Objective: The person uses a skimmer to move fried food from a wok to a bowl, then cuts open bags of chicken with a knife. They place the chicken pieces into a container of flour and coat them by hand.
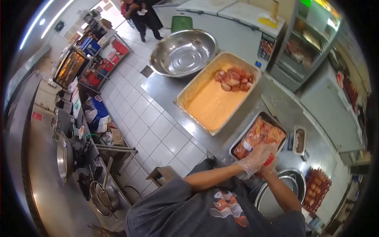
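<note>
We see raw meat (265,133) filling a metal pan (285,147) on the steel table (158,87), with a small white and blue piece (247,145) lying on it. Over the pan's near edge our left hand (258,157), in a clear plastic glove, meets our right hand (269,168), gloved too. A small red item (269,159) shows between them; the fingers overlap, so we cannot tell whether either hand pinches it or is merely pressed together. Just beside the pan sits a narrow metal container (299,140), and nearer us a round metal pot (303,182) stands by a tray of eggs (316,189). Beyond the meat pan we have a large rectangular tray (181,103) of orange-tan powder (211,104), more meat pieces (234,79) heaped at its far right corner, and a wide steel bowl (182,53) next to it. Farther off, a person (143,17) stands on the tiled floor (152,122), and a glass-door fridge (306,43) rises beyond the table
</note>
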Demonstrator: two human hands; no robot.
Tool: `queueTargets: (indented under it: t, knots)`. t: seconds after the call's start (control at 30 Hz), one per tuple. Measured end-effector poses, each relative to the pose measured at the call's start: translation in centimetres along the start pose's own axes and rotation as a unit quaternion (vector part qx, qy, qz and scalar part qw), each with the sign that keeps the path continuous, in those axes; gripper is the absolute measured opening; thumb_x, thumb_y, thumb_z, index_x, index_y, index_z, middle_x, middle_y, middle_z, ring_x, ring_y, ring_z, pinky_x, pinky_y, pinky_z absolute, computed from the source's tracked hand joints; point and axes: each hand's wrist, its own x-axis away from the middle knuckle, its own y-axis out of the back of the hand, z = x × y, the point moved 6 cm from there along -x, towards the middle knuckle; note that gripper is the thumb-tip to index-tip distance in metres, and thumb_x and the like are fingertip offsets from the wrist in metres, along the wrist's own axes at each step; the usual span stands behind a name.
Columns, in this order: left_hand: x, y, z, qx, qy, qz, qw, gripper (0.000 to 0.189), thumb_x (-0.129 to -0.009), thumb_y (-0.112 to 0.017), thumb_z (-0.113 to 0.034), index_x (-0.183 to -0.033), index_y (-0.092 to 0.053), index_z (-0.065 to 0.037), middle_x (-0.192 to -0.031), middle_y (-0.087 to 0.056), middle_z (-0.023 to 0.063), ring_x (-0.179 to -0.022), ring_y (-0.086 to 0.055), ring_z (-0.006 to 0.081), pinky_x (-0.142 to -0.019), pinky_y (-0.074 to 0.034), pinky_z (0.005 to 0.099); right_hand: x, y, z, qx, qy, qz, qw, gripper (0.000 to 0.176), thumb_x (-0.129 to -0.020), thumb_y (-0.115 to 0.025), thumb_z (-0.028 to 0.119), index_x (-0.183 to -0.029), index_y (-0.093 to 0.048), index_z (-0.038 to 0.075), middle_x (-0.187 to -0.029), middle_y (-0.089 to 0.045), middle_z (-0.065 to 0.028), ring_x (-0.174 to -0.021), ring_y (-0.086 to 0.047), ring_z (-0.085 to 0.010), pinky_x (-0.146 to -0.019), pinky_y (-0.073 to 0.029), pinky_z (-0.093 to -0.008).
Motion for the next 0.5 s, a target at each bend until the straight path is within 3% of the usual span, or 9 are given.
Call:
queueTargets:
  t: [0.1, 0.2, 0.3, 0.5]
  knots:
    - [0.7, 0.7, -2.6, 0.019, 0.046, -0.019, 0.999, 0.053, -0.103, -0.042, -0.045, -0.078, -0.058, -0.001, -0.067, -0.049, 0.0041, -0.067, -0.048, 0.0147, -0.062, -0.042, 0.0341, -0.8, -1.9, -1.2, 0.013, -0.04, -0.03, 0.999, 0.038, -0.087, -0.062, 0.031, -0.116, -0.059, 0.006, -0.116, -0.061, -0.0104, -0.105, -0.057, -0.0276, -0.094, -0.045, -0.0426]
    - [1.0, 1.1, -2.3, -0.003, 0.041, -0.033, 0.999, 0.054, -0.103, -0.042, -0.046, -0.075, -0.058, -0.002, -0.066, -0.049, 0.0036, -0.066, -0.046, 0.0147, -0.061, -0.041, 0.0343, -1.0, -2.6, -2.0, -0.004, -0.068, -0.062, 0.996, 0.041, -0.087, -0.062, 0.032, -0.119, -0.057, 0.007, -0.119, -0.059, -0.0104, -0.108, -0.055, -0.0281, -0.097, -0.043, -0.0433]
    - [0.7, 0.7, -0.7, -0.016, 0.043, -0.048, 0.998, 0.054, -0.102, -0.039, -0.044, -0.088, -0.062, 0.003, -0.074, -0.058, 0.0183, -0.069, -0.051, 0.0299, -0.068, -0.042, 0.0429, -0.7, -2.9, -2.6, -0.028, -0.095, -0.087, 0.991, 0.044, -0.087, -0.063, 0.033, -0.122, -0.056, 0.008, -0.123, -0.058, -0.0103, -0.111, -0.054, -0.0287, -0.099, -0.041, -0.044]
    - [-0.8, -0.4, 3.0, -0.042, -0.04, -0.054, 0.997, 0.049, -0.101, -0.044, -0.038, -0.09, -0.064, 0.005, -0.08, -0.062, 0.0252, -0.074, -0.058, 0.0404, -0.07, -0.043, 0.0474, -0.8, -3.1, -3.3, -0.09, -0.113, -0.119, 0.982, 0.05, -0.086, -0.064, 0.036, -0.128, -0.052, 0.011, -0.129, -0.055, -0.0103, -0.117, -0.051, -0.0297, -0.104, -0.037, -0.0455]
